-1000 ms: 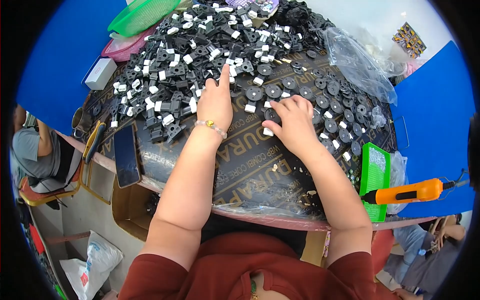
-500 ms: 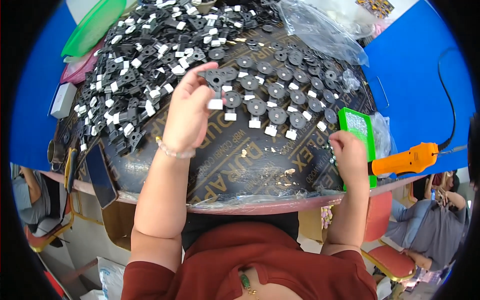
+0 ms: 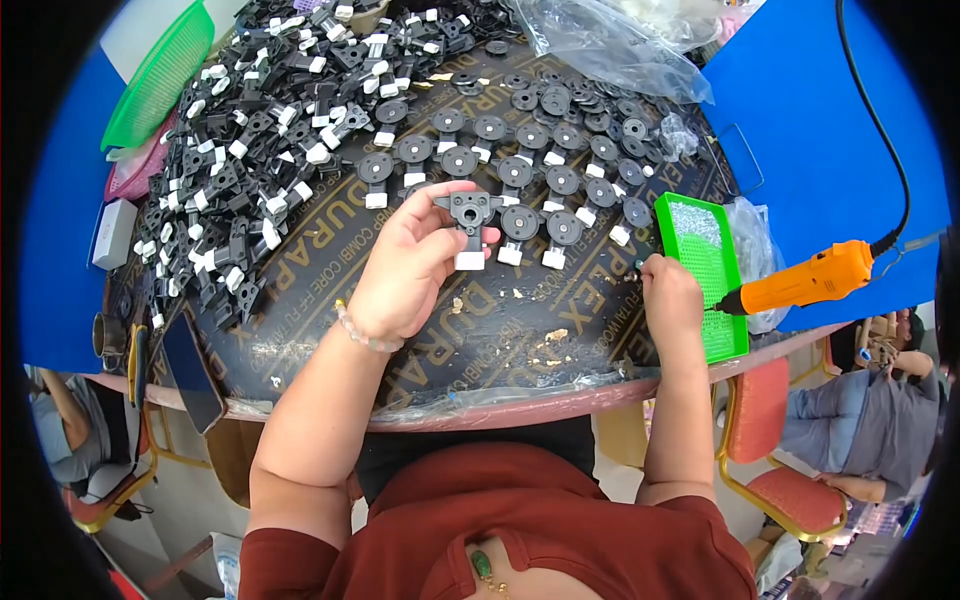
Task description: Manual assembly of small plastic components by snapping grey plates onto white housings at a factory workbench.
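Observation:
My left hand (image 3: pixel 405 270) grips a black plastic bracket (image 3: pixel 469 241) with a white end, raised over the near side of the table. The bracket has side arms and a round hole in its face. My right hand (image 3: pixel 674 305) is closed in a pinch just left of a green tray (image 3: pixel 738 343); what lies between its fingertips is too small to make out. Beyond the left hand stand rows of similar brackets with round black discs (image 3: pixel 519 222) on them. An orange electric screwdriver (image 3: pixel 815 284) lies across the tray's right edge, its tip over the tray.
A large heap of black brackets with white ends (image 3: pixel 250 150) covers the left. Loose black discs (image 3: pixel 555 100) lie at the back near a clear plastic bag (image 3: pixel 620 50). A phone (image 3: pixel 190 365), yellow-handled pliers (image 3: pixel 138 360) and a green basket (image 3: pixel 160 85) are on the left.
My left hand has brought the bracket nearer to me and to the right, uncovering discs behind it. My right hand stays pinched beside the tray, slightly farther out. The whole view has shifted a little.

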Available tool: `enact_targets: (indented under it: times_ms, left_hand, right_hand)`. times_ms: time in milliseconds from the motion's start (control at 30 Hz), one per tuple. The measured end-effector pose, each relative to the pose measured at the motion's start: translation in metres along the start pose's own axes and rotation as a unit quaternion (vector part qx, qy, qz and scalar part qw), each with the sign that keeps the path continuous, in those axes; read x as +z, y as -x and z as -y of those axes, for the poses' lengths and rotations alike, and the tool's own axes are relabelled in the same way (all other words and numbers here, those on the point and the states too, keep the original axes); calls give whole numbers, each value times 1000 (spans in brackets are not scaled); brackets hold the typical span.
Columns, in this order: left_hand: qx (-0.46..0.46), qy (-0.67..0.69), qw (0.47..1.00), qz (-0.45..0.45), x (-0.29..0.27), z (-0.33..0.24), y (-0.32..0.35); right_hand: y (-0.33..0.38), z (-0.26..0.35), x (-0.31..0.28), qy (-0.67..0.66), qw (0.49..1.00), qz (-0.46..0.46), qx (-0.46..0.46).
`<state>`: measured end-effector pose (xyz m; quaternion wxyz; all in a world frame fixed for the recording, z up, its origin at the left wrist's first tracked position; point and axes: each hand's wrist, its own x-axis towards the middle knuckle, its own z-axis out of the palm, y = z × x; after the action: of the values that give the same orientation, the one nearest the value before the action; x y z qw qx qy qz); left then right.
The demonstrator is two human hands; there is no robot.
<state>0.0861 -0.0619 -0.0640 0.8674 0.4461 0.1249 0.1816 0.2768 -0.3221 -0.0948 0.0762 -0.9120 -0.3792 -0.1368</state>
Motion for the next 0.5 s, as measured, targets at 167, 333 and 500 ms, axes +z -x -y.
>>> enact_targets:
  times_ms: [167,333,500]
  left_hand:
    - [-23,-15,999,22,-1,5,0]
    - [-49,-16,998,37,-2,6,1]
    - [-92,6,994,58,4,12,1]
  right_hand:
    - [-9,-7,1,6,1000,4,-27]
    - [-15,-3,-9,-57,998,19,-20]
    - [-23,44,-39,-200,976,-73,-34]
